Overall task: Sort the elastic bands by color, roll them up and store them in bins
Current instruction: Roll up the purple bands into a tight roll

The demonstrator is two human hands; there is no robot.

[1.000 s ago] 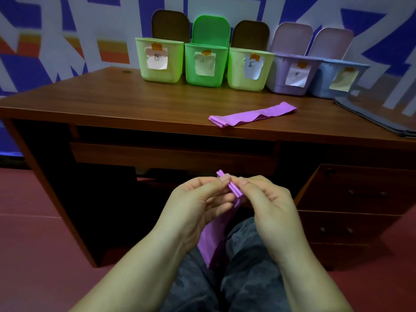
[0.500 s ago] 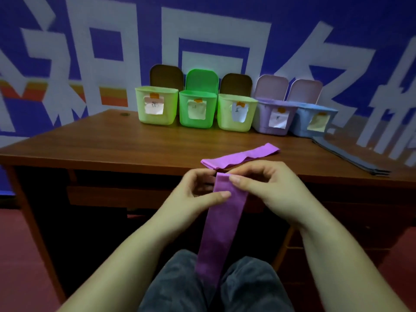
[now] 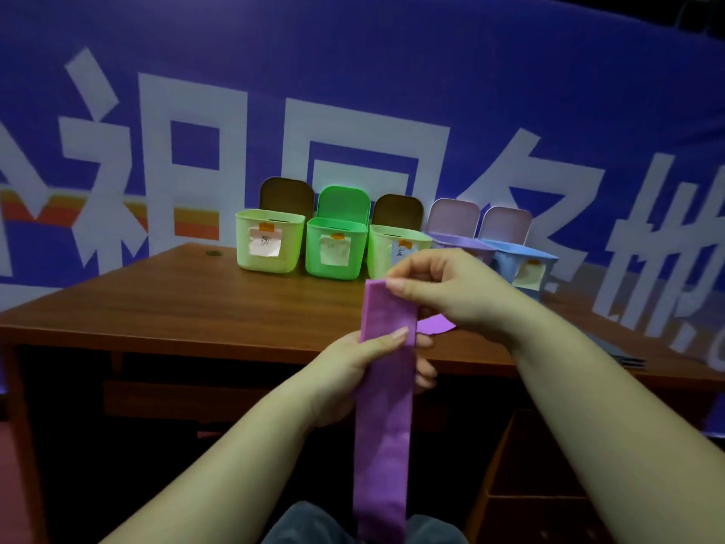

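Head view: your right hand [image 3: 451, 292] pinched the purple elastic band [image 3: 386, 386] by its top edge while left-hand fingers [image 3: 386, 339] clamped it lower, held taut above your lap, presumably for rolling.

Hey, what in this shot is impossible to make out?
Head view only:
- Bin contents: the walls of the green bin and its neighbours hide the insides.
- Paper labels: writing too small and blurred.
- Second purple band: mostly behind the right hand.
- Held purple band: lower end cut off by the frame.

Handwritten bin labels [image 3: 265, 245] illegible, banner characters [image 3: 219, 170] cropped
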